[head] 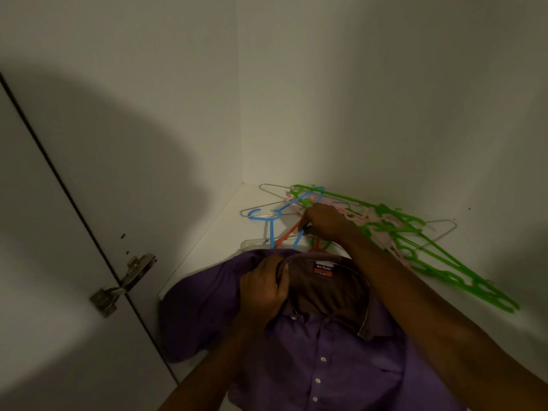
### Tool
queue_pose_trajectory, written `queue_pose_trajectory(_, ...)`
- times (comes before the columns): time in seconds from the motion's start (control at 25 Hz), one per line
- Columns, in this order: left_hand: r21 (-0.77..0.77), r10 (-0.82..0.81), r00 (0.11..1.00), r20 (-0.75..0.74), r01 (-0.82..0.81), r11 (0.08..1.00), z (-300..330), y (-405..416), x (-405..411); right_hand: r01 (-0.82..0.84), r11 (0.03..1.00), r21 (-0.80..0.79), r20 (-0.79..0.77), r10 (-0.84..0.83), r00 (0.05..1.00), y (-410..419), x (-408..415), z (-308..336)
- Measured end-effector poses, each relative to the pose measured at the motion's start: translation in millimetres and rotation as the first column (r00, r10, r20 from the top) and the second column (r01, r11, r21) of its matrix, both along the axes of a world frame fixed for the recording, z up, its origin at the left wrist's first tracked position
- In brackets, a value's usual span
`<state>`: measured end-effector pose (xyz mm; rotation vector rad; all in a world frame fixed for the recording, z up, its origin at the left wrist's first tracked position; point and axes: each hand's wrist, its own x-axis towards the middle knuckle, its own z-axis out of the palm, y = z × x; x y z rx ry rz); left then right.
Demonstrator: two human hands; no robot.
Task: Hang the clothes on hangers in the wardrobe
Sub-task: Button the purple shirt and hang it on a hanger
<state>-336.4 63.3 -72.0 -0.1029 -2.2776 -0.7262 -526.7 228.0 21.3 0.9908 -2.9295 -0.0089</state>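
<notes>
Both forearms are bare up to the frame's lower edge, with no sleeve or cuff showing. The left hand [264,287] and right hand [326,222] are bare too. The arms look slim and long, entering from about 6 o'clock.

A home wardrobe: white panels [355,99], door hinge [130,280], loose hangers [400,229]

We look from one head-worn camera, forward and down, close into a wardrobe corner [241,182] over its shelf [207,247].
</notes>
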Motion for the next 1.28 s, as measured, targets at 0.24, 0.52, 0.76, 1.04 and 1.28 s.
queue_pose_trajectory(0.24,-0.003,0.039,0.999,0.013,-0.039,0.999,3,0,0,-0.024,0.785,-0.619,-0.024,0.011,1.000,-8,-33,15)
queue_pose_trajectory(0.52,0.179,0.017,0.954,0.300,-0.074,0.981,0,-10,-20,-0.206,0.649,-0.733,-0.230,0.049,0.972,-38,-16,31)
queue_pose_trajectory(0.76,0.224,-0.019,0.927,0.375,-0.071,0.972,-1,-13,-27,-0.257,0.724,-0.641,0.028,0.357,0.934,-55,32,-23)
queue_pose_trajectory(1.04,0.330,-0.082,0.932,0.353,-0.042,0.943,3,-12,-24,-0.030,0.724,-0.689,0.136,0.169,0.976,-54,8,-12)
queue_pose_trajectory(1.28,0.354,-0.098,0.933,0.347,-0.033,0.935,-2,-15,-27,-0.037,0.999,-0.006,0.182,0.038,0.983,-101,-47,-33)
